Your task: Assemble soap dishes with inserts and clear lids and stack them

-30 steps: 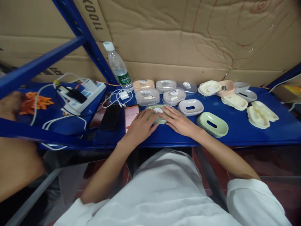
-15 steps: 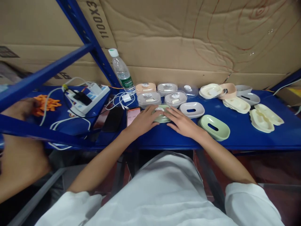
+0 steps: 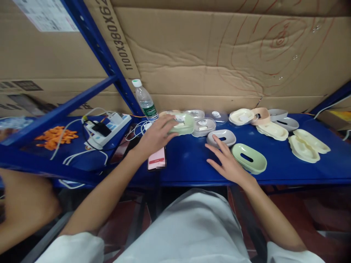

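My left hand [image 3: 155, 137] is closed on a pale green soap box [image 3: 185, 126] with a clear lid and a round sticker, raised among similar lidded boxes at the back. Fingers spread, my right hand [image 3: 226, 164] is over the table with nothing in it. Its fingertips overlap the view of a grey oval soap dish [image 3: 230, 137] with a slot; whether they touch it I cannot tell. A green slotted soap dish [image 3: 259, 163] lies just right of that hand. Behind the raised box stand a lidded grey box [image 3: 207, 128] and another grey one [image 3: 193, 114].
Cream oval parts [image 3: 274, 130], a peach part [image 3: 261, 116] and an open cream pair [image 3: 303, 151] lie right. A water bottle [image 3: 145, 100], phone [image 3: 157, 160], power strip [image 3: 105, 133] and orange pieces [image 3: 56, 137] are left, beside a blue frame bar. Another person's arm [image 3: 29, 204] is far left.
Both hands were together on the green box at the front. My left hand has moved it up and left; my right hand has let go and drawn away to the right.
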The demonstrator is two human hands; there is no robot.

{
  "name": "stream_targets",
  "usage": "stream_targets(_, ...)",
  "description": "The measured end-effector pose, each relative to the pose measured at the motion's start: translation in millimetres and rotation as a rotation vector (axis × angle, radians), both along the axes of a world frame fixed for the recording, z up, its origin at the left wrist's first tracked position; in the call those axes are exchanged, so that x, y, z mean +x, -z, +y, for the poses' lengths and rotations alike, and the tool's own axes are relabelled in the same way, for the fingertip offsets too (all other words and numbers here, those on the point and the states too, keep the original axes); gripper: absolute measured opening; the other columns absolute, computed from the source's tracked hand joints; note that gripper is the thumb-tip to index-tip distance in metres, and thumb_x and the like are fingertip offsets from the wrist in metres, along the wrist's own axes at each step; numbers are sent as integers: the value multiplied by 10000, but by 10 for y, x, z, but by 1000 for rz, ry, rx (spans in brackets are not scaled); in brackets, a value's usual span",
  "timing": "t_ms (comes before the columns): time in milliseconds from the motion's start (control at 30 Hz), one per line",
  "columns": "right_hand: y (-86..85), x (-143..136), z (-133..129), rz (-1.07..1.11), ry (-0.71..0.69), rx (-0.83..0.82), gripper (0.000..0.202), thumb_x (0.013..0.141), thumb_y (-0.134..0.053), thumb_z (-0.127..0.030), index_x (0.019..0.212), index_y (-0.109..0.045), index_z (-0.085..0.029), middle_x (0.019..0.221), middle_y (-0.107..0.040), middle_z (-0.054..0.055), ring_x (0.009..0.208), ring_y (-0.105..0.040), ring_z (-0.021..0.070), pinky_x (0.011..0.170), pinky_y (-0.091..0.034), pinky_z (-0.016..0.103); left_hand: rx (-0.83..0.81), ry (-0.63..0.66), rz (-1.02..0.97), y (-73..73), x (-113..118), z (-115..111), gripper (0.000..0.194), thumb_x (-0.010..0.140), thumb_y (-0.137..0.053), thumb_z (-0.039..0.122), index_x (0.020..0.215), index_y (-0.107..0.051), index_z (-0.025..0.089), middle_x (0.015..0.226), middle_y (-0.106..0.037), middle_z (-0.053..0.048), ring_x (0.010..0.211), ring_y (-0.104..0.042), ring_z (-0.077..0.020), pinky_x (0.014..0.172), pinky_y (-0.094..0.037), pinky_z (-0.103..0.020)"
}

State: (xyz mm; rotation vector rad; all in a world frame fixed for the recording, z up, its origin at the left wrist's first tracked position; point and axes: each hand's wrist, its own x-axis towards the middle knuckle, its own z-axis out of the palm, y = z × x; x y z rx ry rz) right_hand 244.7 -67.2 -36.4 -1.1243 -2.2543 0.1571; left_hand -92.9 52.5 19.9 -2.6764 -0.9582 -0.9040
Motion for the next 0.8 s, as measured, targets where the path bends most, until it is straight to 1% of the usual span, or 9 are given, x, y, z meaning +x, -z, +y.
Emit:
stream_targets(100,133,-14,-10,-1,3,-11,597,1102,-566,-328,1679,-413,-344,1823,-240,132,1678,-284,341,1303,-400,639,13,-30,-38,-25,-125,417,404,1069,-636,436,1398,-629,203,1520,-609,-168,1470,-556,-337,1263,-442,-571)
stream_targets(233,161,27,-40,-63,45,42,502,1111,-551,-321,1609,-529,-258,1787,-331,155,1656,-339,324,1303,-419,572,-78,-97,-18,118,-263,945,435,1026,-649,385,1395,-603,160,1466,-602,-198,1424,-562,-357,1247,-439,-570)
stream_targets(300,107,114,-79,-137,111,114,434,1106,-559,-301,1534,-617,-256,1755,-405,143,1632,-379,341,1308,-393,588,-129,-133,-2,205,-306,1089,446,1006,-637,328,1412,-585,150,1451,-587,-198,1418,-555,-362,1240,-438,-576)
stream_targets(367,36,250,-134,-221,215,189,376,1101,-566,-281,1458,-683,-284,1702,-499,112,1605,-418,360,1315,-334,636,-153,-158,-2,260,-318,1135,475,999,-619,288,1448,-556,145,1463,-565,-199,1430,-539,-359,1246,-432,-569)
stream_targets(433,-20,421,-199,-291,341,216,381,1101,-570,-298,1468,-675,-297,1651,-566,102,1576,-459,373,1303,-307,670,-156,-184,5,263,-289,1099,541,992,-622,258,1505,-505,135,1485,-553,-206,1449,-521,-360,1257,-421,-556)
stream_targets(500,-31,613,-265,-338,465,194,474,1102,-576,-381,1561,-592,-265,1641,-571,142,1547,-492,398,1265,-342,684,-143,-237,40,218,-213,1002,625,980,-650,232,1561,-445,128,1527,-529,-219,1477,-491,-379,1261,-405,-562)
stream_targets(600,49,909,-343,-365,570,129,611,1089,-572,-505,1632,-507,-233,1656,-541,190,1523,-515,421,1204,-420,667,-102,-300,119,117,-16,780,632,1027,-623,226,1604,-391,117,1621,-442,-239,1538,-413,-437,1249,-363,-645)
stream_targets(667,138,1090,-366,-366,560,97,555,1088,-568,-501,1590,-562,-264,1633,-575,162,1503,-540,397,1181,-458,622,-93,-261,159,76,167,606,562,1083,-564,252,1598,-402,98,1637,-435,-241,1541,-412,-442,1240,-354,-658)
stream_targets(800,281,1332,-321,-341,500,86,441,1098,-552,-438,1499,-656,-286,1529,-677,115,1408,-629,347,1173,-465,566,-120,-53,270,133,650,239,445,1105,-588,337,1520,-555,177,1521,-623,-138,1437,-566,-327,1224,-411,-488)
